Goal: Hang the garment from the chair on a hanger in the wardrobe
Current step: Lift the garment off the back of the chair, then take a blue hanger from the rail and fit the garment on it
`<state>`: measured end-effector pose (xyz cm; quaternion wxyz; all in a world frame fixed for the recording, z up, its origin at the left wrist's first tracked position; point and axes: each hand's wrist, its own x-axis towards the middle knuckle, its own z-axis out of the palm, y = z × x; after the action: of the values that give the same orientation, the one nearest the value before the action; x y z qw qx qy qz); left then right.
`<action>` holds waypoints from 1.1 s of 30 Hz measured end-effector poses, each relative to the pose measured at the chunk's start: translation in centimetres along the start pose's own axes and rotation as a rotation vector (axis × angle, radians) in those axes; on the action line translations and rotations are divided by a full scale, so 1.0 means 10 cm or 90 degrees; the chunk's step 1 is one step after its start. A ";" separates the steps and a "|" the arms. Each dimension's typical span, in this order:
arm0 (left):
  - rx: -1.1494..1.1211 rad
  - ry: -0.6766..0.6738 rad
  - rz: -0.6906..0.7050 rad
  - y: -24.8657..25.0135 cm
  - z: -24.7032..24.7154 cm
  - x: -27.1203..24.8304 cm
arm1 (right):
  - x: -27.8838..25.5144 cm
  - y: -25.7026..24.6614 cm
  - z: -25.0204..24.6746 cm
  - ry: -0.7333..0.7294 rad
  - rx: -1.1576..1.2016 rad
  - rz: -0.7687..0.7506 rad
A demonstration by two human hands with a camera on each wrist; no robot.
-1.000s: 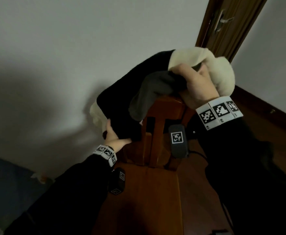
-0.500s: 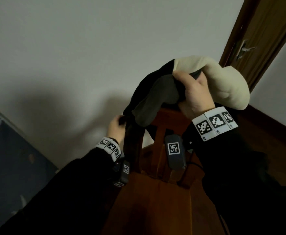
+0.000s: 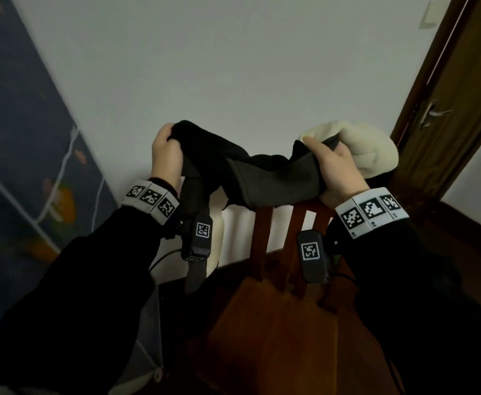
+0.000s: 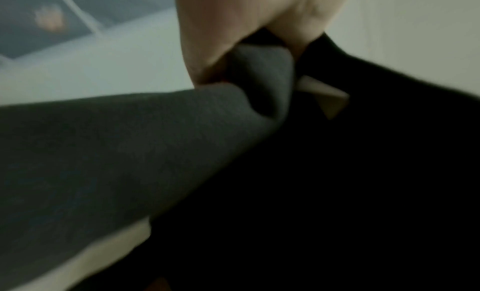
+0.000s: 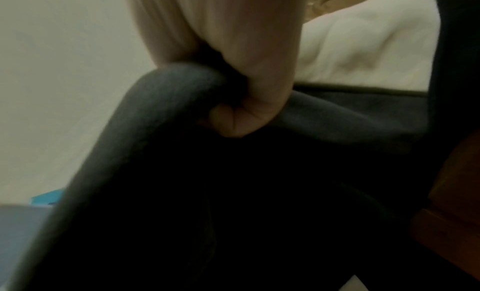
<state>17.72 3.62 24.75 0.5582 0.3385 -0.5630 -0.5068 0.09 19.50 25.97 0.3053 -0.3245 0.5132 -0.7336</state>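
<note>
The black garment with a cream fleecy lining (image 3: pixel 262 166) hangs stretched between two raised hands above the back of the reddish-brown wooden chair (image 3: pixel 279 323), its middle sagging to about the level of the top rail; whether it touches the rail cannot be told. The left hand (image 3: pixel 166 151) is curled tight round one bunched end of the dark cloth, and the right hand (image 3: pixel 337 169) is fisted round the other end beside the cream lining; both wrist views show fingers closed over folded fabric. The step in hand looks like the pick-up, lifting the garment clear of the chair. Next it must be carried to the wardrobe, unseen here, and a hanger found, keeping the trailing lower part from snagging the slats.
</note>
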 end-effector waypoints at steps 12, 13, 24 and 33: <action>0.197 0.100 0.080 0.67 -1.75 -0.95 | -1.11 -0.02 1.38 -0.196 0.012 0.052; 0.220 0.108 0.088 0.70 -1.86 -1.02 | -1.19 0.04 1.49 -0.214 0.016 0.080; 0.587 0.241 -0.071 0.71 -3.24 -1.82 | -1.45 0.92 2.13 -0.303 -0.284 0.296; 0.531 0.357 -0.102 0.97 -3.73 -2.08 | -1.61 1.52 2.57 -0.334 -0.238 0.417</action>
<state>58.80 18.67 22.91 0.4645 0.6976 -0.5183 -0.1699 31.83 13.46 15.66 0.5769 -0.3696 0.6177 -0.3860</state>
